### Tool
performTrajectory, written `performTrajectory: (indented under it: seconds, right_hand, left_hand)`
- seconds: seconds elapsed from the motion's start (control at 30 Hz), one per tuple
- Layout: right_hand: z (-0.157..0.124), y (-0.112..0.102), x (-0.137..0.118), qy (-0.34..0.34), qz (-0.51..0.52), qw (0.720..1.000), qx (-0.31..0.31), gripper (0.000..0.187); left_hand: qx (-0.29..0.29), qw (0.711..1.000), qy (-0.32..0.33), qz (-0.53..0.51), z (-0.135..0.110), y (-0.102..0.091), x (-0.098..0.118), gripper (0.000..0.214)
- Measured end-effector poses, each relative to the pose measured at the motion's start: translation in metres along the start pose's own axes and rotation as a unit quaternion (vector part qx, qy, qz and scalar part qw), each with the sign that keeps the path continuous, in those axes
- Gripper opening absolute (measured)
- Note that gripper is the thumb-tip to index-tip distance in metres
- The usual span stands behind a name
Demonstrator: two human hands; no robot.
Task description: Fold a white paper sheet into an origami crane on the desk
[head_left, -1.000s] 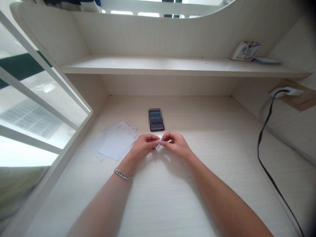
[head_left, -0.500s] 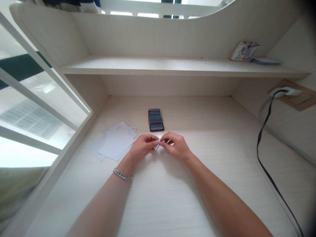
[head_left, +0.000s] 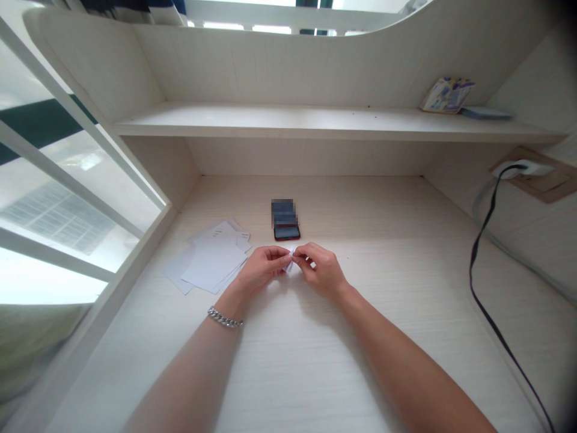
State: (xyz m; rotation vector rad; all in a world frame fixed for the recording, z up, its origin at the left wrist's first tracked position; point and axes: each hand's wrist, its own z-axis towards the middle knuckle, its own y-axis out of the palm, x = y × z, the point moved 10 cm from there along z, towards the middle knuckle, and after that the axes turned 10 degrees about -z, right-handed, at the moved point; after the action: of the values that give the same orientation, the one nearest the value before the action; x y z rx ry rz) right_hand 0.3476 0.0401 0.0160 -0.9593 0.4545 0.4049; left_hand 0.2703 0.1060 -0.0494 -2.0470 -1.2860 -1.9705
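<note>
Between my two hands is a small folded piece of white paper (head_left: 290, 266), mostly covered by my fingers. My left hand (head_left: 262, 267), with a silver chain bracelet (head_left: 224, 318) on its wrist, pinches the paper from the left. From the right, my right hand (head_left: 321, 268) grips the same piece between thumb and fingertips. Just beyond the hands a phone (head_left: 286, 230) lies flat on the desk, most of its screen pixelated. Loose white paper sheets (head_left: 215, 258) overlap in a pile to the left of my left hand.
A shelf (head_left: 288, 117) runs across the back above the desk (head_left: 288, 373), with a small patterned packet (head_left: 448, 95) at its right end. A black cable (head_left: 472, 264) hangs from the wall socket (head_left: 552, 177) on the right. White bars (head_left: 67, 180) edge the left side.
My fingertips have shifted slightly on the folded paper, and its visible shape has changed a little. Both hands keep their hold; the sheets and phone stay in place.
</note>
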Motion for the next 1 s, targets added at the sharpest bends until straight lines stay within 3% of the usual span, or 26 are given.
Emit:
performTrajectory:
  seconds: [0.53,1.0]
  right_hand:
    - [-0.002,0.0,-0.014,-0.043,-0.115,0.992,0.023,0.011]
    - [-0.002,-0.003,-0.012,-0.045,-0.082,0.995,0.032,0.013]
  left_hand:
    - [0.003,1.0,0.013,0.021,0.001,-0.001,0.001,0.023]
    - [0.013,0.999,0.017,0.029,0.001,-0.001,0.003,0.025]
